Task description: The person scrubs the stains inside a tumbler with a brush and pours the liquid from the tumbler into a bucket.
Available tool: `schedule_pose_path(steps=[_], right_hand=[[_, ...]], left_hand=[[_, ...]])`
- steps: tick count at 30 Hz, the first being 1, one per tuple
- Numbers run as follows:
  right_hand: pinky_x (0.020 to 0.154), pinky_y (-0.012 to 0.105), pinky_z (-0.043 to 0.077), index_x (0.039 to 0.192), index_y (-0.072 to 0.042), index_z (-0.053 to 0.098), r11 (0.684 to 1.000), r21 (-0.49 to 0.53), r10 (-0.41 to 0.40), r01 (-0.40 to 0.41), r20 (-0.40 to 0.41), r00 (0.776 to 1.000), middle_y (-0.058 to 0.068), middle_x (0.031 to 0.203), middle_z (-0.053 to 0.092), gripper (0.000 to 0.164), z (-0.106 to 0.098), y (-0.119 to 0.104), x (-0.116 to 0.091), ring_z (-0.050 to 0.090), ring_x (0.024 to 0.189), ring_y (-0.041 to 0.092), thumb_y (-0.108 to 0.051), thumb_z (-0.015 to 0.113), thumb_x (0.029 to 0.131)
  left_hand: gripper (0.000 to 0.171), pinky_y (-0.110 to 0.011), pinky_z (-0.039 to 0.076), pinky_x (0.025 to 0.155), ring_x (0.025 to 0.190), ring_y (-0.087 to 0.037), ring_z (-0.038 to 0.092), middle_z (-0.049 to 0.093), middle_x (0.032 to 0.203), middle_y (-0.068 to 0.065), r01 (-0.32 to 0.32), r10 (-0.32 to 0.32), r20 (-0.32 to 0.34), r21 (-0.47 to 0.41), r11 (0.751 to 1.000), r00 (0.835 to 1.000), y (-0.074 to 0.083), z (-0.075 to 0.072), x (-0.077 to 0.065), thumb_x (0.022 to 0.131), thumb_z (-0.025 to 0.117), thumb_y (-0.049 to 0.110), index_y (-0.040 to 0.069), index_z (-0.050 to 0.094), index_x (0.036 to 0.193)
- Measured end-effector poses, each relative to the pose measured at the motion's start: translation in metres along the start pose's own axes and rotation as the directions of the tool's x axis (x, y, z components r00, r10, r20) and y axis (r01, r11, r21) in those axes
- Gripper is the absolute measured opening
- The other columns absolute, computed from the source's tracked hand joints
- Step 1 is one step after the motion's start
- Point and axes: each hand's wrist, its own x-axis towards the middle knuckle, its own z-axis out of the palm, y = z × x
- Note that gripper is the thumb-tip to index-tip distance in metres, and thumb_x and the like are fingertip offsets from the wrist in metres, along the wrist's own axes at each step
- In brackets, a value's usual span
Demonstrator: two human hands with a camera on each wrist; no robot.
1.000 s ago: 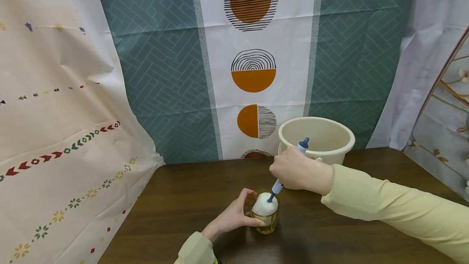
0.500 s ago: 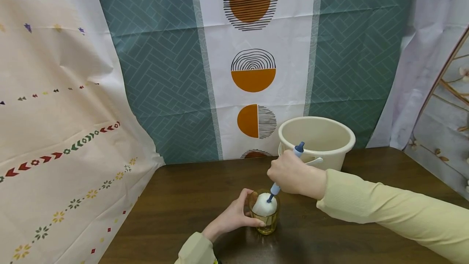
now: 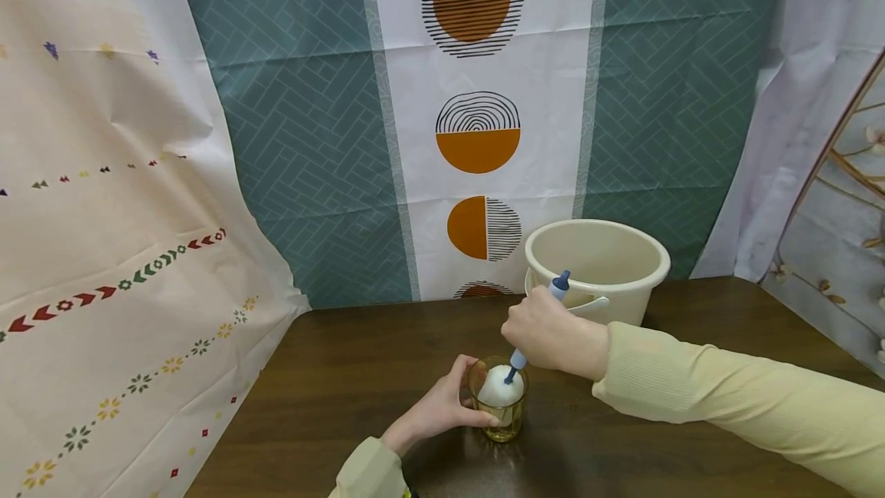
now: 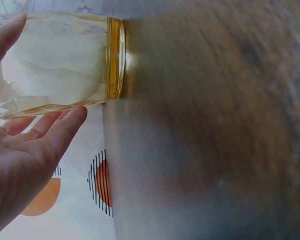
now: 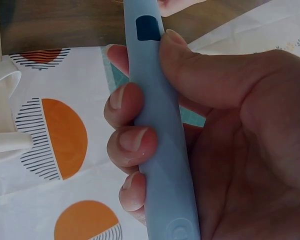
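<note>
My right hand (image 3: pixel 553 335) grips the light blue handle (image 5: pixel 162 115) of a bottle brush, fingers wrapped round it and thumb along its side in the right wrist view. The brush slants down to the left, and its rounded white sponge head (image 3: pixel 499 388) sits inside an amber drinking glass (image 3: pixel 510 427). My left hand (image 3: pixel 441 407) holds that glass upright on the table from the left, thumb in front and fingers behind. Through the glass wall (image 4: pixel 55 102) in the left wrist view, the pale sponge fills much of the inside.
A cream bucket (image 3: pixel 632 297) with a white handle stands at the back right, behind my right hand. The dark wooden table (image 3: pixel 359 360) ends at a patterned cloth backdrop (image 3: pixel 325 175). More printed cloth (image 3: pixel 138 252) hangs at the left.
My right hand and the brush handle have shifted slightly left and down. My left hand and the glass stay nearly in place.
</note>
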Motion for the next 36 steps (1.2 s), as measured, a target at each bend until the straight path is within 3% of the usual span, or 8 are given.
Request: schedule_pose_path(steps=[9,18,30,36], right_hand=[[0.041,0.025,0.036,0.063,-0.014,0.062,1.000,-0.017,0.002,-0.002,-0.019,1.000,-0.002,0.052,0.048,0.014,-0.001,-0.003,-0.001,0.038,0.042,0.011,-0.019,0.073,0.071],[0.042,0.024,0.037,0.065,-0.014,0.063,0.999,-0.032,0.005,-0.004,0.027,1.000,-0.003,0.053,0.048,0.013,-0.003,-0.004,0.001,0.039,0.043,0.011,-0.019,0.073,0.072],[0.042,0.024,0.037,0.064,-0.013,0.062,0.996,0.077,-0.047,0.042,0.058,0.997,-0.003,0.053,0.048,0.015,-0.005,0.005,0.001,0.038,0.045,0.010,-0.019,0.071,0.074],[0.040,0.024,0.037,0.061,-0.014,0.059,0.995,0.083,-0.056,0.054,0.023,0.998,-0.003,0.052,0.046,0.019,-0.005,0.007,0.000,0.038,0.044,0.010,-0.020,0.072,0.073]], left_hand=[[0.066,-0.028,0.046,0.075,0.101,-0.016,0.049,0.048,0.109,-0.003,0.012,-0.012,0.005,-0.002,1.000,1.000,0.000,-0.001,0.000,0.073,0.077,0.014,0.003,0.032,0.120],[0.064,-0.029,0.044,0.078,0.103,-0.016,0.049,0.051,0.110,-0.003,0.005,-0.004,0.026,-0.016,1.000,1.000,-0.002,-0.002,0.000,0.074,0.076,0.014,0.003,0.032,0.120],[0.066,-0.033,0.044,0.078,0.103,-0.015,0.049,0.050,0.110,0.000,0.025,-0.026,0.015,0.035,0.999,1.000,-0.002,-0.002,0.001,0.074,0.076,0.019,0.003,0.033,0.120],[0.065,-0.031,0.044,0.076,0.104,-0.015,0.047,0.049,0.112,0.000,0.027,-0.027,0.010,0.041,0.999,1.000,-0.003,-0.002,0.000,0.074,0.076,0.020,0.004,0.033,0.120]])
